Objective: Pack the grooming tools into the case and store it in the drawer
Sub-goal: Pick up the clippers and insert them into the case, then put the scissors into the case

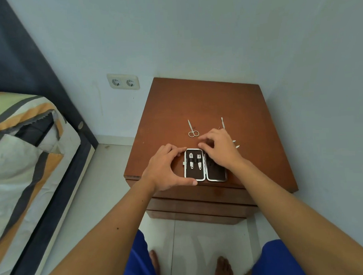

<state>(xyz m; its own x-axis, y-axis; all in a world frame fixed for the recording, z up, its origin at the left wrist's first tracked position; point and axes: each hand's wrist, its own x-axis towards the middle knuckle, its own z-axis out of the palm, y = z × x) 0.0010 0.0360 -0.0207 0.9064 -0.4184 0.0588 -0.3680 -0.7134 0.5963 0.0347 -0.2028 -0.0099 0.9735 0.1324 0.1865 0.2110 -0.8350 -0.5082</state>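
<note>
A small brown case [216,176] with a silver rim lies open near the front edge of a wooden nightstand [250,155]. Two nail clippers [195,160] sit strapped in its left half. My left hand [167,169] cups the case's left edge, thumb at the front corner. My right hand [218,150] hovers over the right half with fingers spread, holding nothing I can see. Small scissors [192,129] lie behind the case. A thin metal tool [222,123] lies further right, and parts of other small tools [236,144] show past my right hand.
The nightstand's drawer fronts [200,205] are below the top, shut. A bed [21,154] with a striped cover stands to the left. A double wall socket [123,81] is on the back wall. My feet are on the tiled floor below.
</note>
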